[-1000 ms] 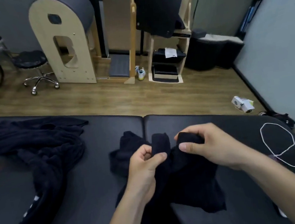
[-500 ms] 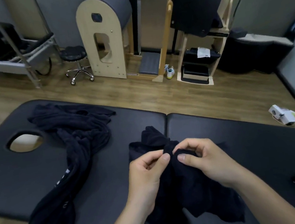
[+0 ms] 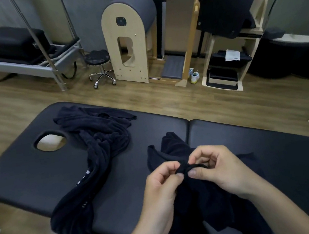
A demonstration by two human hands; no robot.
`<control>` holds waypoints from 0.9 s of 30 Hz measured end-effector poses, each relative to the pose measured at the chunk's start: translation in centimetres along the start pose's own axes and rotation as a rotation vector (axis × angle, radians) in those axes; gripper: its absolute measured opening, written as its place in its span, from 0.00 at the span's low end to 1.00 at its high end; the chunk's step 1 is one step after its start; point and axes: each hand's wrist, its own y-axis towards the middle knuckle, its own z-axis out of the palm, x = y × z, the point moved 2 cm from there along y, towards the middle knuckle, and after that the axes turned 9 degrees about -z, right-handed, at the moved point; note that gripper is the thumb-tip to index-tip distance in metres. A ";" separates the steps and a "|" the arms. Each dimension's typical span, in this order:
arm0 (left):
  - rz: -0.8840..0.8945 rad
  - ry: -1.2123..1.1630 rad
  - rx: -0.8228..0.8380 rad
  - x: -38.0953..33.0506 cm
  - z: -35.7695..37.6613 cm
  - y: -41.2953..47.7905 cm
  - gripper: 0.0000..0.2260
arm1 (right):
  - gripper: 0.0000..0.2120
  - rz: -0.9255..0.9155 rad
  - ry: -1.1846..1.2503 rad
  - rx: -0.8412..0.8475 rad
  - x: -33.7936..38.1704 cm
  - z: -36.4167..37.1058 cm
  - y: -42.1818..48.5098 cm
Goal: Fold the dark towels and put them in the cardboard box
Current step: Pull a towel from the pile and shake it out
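Both hands meet at one spot: the left hand [image 3: 163, 185] and right hand [image 3: 219, 169] each pinch the rim of a dark towel [image 3: 172, 149], probably hunting a corner to spread it. It drapes over the table's [image 3: 22, 180] near edge. A second towel [image 3: 98, 142] lies heaped to the left. No cardboard box shows.

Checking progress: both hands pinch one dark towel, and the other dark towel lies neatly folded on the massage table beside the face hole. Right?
Not folded. In the head view the other dark towel lies crumpled on the massage table beside the face hole. The left hand and right hand do pinch one dark towel.
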 end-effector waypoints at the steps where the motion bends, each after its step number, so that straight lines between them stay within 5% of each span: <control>1: -0.008 0.032 0.031 0.3 -0.2 -0.2 0.16 | 0.12 -0.004 -0.006 0.005 -0.2 0.1 -0.2; 5: -0.014 0.211 0.144 1.4 -1.2 -0.8 0.14 | 0.11 0.048 -0.045 0.004 -1.8 1.0 -1.5; 11: 0.046 0.291 0.005 1.2 -3.3 -0.6 0.11 | 0.05 0.109 0.103 0.037 -3.7 2.8 -2.0; 17: 0.114 0.024 -0.094 1.1 -7.2 -1.9 0.07 | 0.07 0.160 -0.215 0.309 -6.0 3.4 -2.8; 21: 0.142 -0.081 -0.286 1.9 -11.3 -3.5 0.18 | 0.13 0.221 -0.530 0.446 -8.5 2.7 -3.0; 24: 0.187 -0.223 -0.465 3.1 -14.4 -4.8 0.07 | 0.13 0.157 -0.707 0.553 -9.9 0.8 -1.9; 27: 0.182 -0.283 -0.568 4.7 -16.6 -6.0 0.07 | 0.10 0.128 -0.922 0.641 -10.5 -2.2 0.3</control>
